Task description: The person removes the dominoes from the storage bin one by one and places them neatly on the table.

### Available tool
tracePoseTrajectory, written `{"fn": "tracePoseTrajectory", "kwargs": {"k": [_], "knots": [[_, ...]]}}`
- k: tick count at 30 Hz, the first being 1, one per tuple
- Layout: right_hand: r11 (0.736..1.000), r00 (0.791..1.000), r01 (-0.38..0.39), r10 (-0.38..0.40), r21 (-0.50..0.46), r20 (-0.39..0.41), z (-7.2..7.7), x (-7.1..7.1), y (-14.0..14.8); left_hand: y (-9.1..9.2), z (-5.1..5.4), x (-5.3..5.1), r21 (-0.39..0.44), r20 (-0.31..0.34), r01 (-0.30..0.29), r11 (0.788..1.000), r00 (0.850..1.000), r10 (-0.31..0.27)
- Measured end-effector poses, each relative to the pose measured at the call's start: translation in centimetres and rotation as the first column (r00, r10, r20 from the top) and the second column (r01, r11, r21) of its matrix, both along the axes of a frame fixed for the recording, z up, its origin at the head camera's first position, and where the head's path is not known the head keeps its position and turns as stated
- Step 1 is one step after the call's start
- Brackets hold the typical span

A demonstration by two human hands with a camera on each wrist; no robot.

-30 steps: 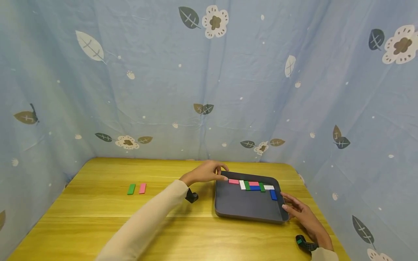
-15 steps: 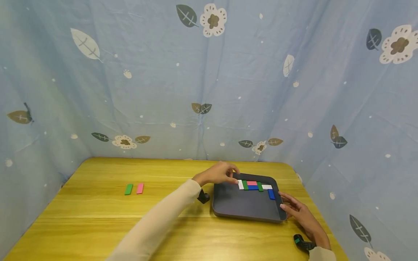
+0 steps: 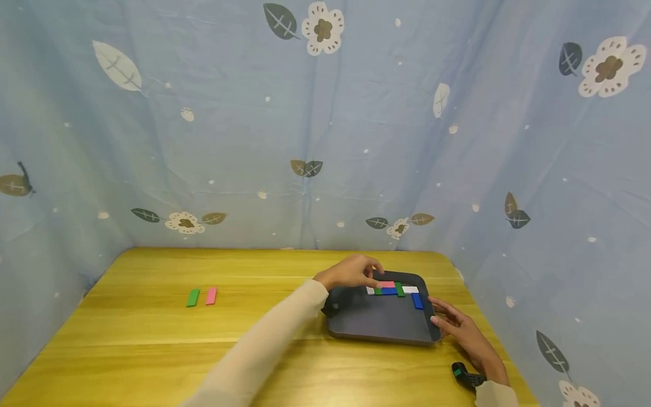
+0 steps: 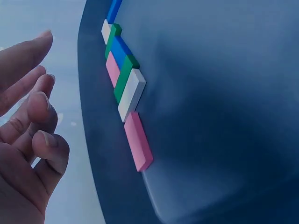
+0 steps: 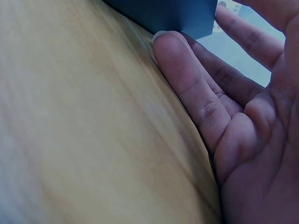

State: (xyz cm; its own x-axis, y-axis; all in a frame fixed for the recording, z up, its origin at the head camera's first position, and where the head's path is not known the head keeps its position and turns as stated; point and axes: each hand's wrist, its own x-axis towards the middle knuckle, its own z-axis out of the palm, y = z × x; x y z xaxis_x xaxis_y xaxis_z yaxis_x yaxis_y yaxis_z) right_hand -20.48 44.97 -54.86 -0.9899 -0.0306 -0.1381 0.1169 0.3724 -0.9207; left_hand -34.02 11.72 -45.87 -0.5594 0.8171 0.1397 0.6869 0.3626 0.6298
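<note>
A dark grey tray (image 3: pixel 376 325) lies on the table, with a row of flat coloured blocks along its far inner wall. My left hand (image 3: pixel 353 271) is over the far left part of the tray, fingers loosely bent around nothing. In the left wrist view, a pink block (image 4: pixel 138 142) ends the row, after a white block (image 4: pixel 132 95), green block (image 4: pixel 126 78) and blue block (image 4: pixel 120 50). The left hand hides part of the row in the head view. My right hand (image 3: pixel 463 330) touches the tray's right side with extended fingers (image 5: pixel 187 79).
A green block (image 3: pixel 192 298) and a pink block (image 3: pixel 211 296) lie apart on the wooden table (image 3: pixel 152 350), left of the tray. A blue patterned curtain (image 3: pixel 229 124) hangs behind and beside the table.
My left hand has moved right along the row from the tray's far left corner. The right hand stays at the tray's side. The head view has shifted slightly.
</note>
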Motion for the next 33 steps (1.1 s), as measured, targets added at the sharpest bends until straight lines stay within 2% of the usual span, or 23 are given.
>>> {"fn": "tracePoseTrajectory", "kwargs": {"k": [7,13,20,27,33], "knots": [[1.0,1.0,0.005,-0.005,-0.012,-0.008,0.0,-0.3,-0.1,1.0,-1.0,-0.5,-0.013,-0.003,0.009,1.0,1.0,-0.009],[1.0,1.0,-0.009,0.009,-0.02,-0.022,-0.1,-0.2,0.1,1.7,-1.9,-0.9,-0.064,-0.015,-0.003,0.998,1.0,0.002],[1.0,0.999,-0.017,0.016,-0.023,-0.029,-0.1,-0.2,0.2,2.5,-2.5,-0.8,-0.127,-0.004,0.012,0.992,1.0,-0.013],[0.999,1.0,-0.003,0.002,-0.039,-0.023,-0.4,-0.3,0.3,2.9,-3.2,-0.8,-0.187,-0.008,-0.012,0.982,1.0,0.01],[0.999,1.0,0.009,-0.01,-0.042,-0.023,-0.6,-0.3,0.4,3.3,-3.6,-0.8,-0.183,-0.017,-0.011,0.983,1.0,0.008]]}}
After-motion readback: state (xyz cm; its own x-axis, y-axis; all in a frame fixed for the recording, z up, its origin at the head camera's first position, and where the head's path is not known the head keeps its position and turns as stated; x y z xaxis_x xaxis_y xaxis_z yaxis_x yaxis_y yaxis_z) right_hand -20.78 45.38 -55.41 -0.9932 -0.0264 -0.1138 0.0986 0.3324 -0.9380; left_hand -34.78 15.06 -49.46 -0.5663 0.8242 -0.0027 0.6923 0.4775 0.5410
